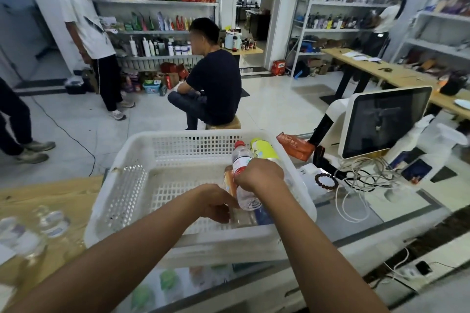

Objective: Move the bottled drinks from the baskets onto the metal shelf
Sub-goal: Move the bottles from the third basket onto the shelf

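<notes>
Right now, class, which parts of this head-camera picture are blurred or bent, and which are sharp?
Head view: the glass bottles at lower left are smeared by blur; the white basket rim and side shelves bow from the wide lens; the right hand on the red-capped water bottle reads fairly sharp.

A small shop is showing here: tall grey metal shelves (155,2) are lining the walls, carrying bottles, red boxes and packets, a white point-of-sale touchscreen terminal (381,122) is standing on the glass-topped worktop (381,213), and more goods are sitting on the pale tiled floor (267,109).
</notes>
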